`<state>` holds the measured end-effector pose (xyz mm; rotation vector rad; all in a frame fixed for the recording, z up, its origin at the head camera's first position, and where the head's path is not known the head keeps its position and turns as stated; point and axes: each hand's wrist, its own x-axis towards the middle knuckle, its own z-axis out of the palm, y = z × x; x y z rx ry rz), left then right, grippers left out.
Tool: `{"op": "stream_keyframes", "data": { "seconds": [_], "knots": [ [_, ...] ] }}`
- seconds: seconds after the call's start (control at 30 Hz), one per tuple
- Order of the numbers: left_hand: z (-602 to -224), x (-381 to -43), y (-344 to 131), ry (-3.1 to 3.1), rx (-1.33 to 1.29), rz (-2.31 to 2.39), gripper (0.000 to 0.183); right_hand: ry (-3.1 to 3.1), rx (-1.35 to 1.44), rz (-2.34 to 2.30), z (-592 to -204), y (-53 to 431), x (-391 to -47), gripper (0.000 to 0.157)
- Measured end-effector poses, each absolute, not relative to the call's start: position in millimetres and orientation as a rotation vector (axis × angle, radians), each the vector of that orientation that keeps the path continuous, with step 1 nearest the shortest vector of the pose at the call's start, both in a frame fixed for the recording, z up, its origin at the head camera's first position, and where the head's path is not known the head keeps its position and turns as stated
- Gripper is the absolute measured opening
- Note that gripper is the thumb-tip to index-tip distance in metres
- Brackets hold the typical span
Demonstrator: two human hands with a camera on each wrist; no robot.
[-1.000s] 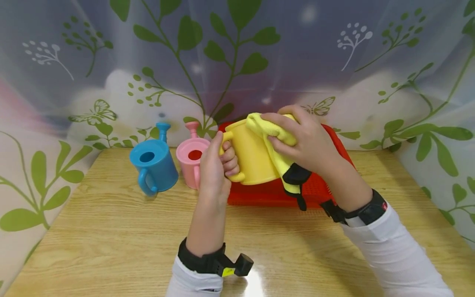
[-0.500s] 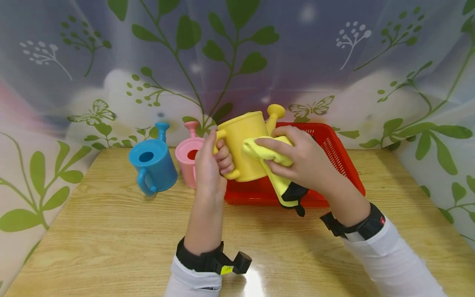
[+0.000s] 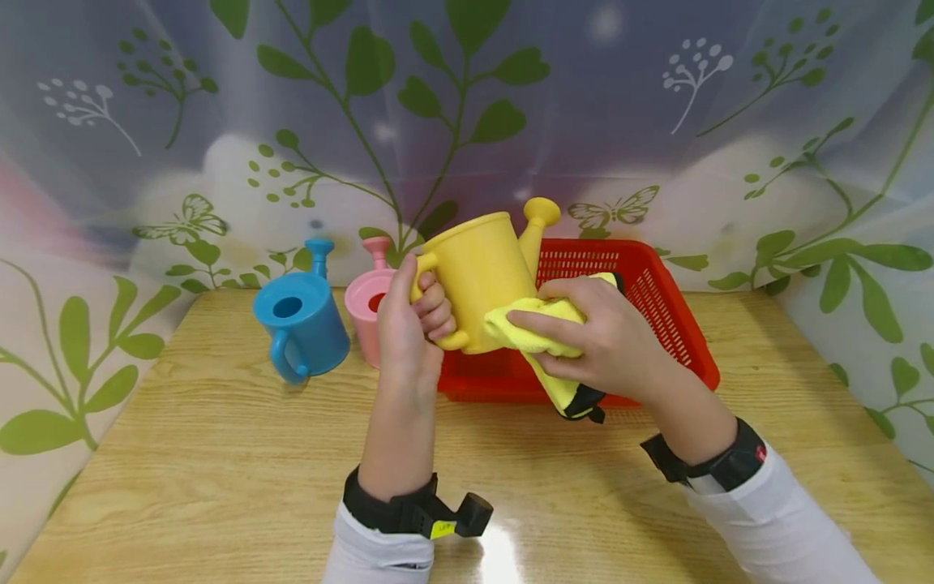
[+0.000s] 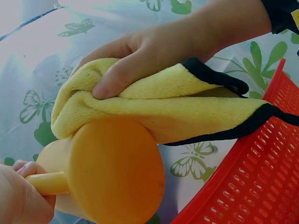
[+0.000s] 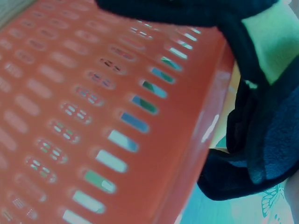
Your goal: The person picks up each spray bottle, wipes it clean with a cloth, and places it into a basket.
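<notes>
A yellow watering can [image 3: 481,272] is held up, tilted, over the left part of a red basket [image 3: 674,316]. My left hand [image 3: 412,320] grips its handle, fingers curled through the loop. In my right hand [image 3: 609,337] is a bunched yellow cloth [image 3: 536,324] with black edging, pressed against the can's lower right side. The left wrist view shows the can's round base [image 4: 119,170] with the cloth [image 4: 163,88] lying along its upper edge. Basket wall [image 5: 93,107] and the cloth's dark edging fill the right wrist view; the right fingers are hidden there.
On the wooden table [image 3: 255,470], a blue watering can [image 3: 310,332] stands at the left. Beside it is a pink watering can [image 3: 365,320], partly behind my left hand. A leaf-patterned curtain [image 3: 467,122] hangs along the back.
The cloth has moved from the can's upper rim down its side to near the base. The can has shifted slightly left and up, and its spout has come into view.
</notes>
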<state>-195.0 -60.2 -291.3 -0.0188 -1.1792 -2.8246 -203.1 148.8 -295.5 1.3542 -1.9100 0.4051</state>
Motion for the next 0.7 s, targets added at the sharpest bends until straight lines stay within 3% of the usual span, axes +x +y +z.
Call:
{"op": "stream_keyframes", "data": {
  "seconds": [0.33, 0.7],
  "knots": [
    [-291, -194, -60, -1.169, -0.043, -2.835, 0.035, -1.849, 1.488, 0.417, -292, 159, -203, 0.028],
    [-290, -193, -58, -1.157, -0.054, -2.852, 0.035, -1.912, 1.424, 0.530, -286, 158, -214, 0.029]
  ]
}}
